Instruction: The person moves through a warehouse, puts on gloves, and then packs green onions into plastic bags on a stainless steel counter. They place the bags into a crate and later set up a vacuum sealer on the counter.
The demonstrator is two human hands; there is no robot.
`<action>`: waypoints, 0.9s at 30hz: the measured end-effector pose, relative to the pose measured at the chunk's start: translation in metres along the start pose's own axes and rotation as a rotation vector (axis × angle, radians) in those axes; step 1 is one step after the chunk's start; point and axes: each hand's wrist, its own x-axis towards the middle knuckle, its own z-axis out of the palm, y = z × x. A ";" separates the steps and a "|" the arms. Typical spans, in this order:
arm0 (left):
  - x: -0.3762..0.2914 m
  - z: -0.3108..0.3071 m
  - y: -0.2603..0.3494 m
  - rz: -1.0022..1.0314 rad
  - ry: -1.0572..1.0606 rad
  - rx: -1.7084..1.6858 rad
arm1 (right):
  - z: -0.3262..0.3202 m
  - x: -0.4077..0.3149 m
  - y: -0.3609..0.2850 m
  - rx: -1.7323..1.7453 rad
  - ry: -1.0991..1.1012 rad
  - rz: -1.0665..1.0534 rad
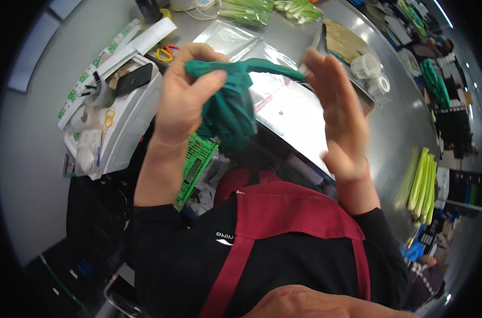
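My left hand (181, 91) grips a dark green fabric item (229, 107) with a gathered band, the thumb pressed over its top edge. The fabric hangs in folds below that hand. A narrow green strip stretches from it towards my right hand (338, 107), which is raised with its fingers extended and its thumb apart. Blur hides whether the strip's end touches the right fingers. Behind the fabric, clear plastic bags (245, 43) lie on the steel table (396, 119).
Bagged green vegetables (247, 12) sit at the back. Label rolls (364, 66) and celery stalks (422, 187) are to the right. A phone (133, 79), a marker cup (102, 93) and scissors (165, 53) lie left. Below stands a green plastic crate (197, 167).
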 end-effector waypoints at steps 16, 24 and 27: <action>-0.022 -0.008 -0.089 -0.190 0.296 -0.092 | -0.016 -0.005 0.179 0.653 0.156 0.839; 0.023 -0.059 -0.085 0.476 0.453 0.685 | 0.026 0.053 0.228 1.063 0.067 1.047; 0.013 -0.053 -0.101 0.450 0.040 0.932 | 0.054 0.080 0.229 1.085 0.038 1.088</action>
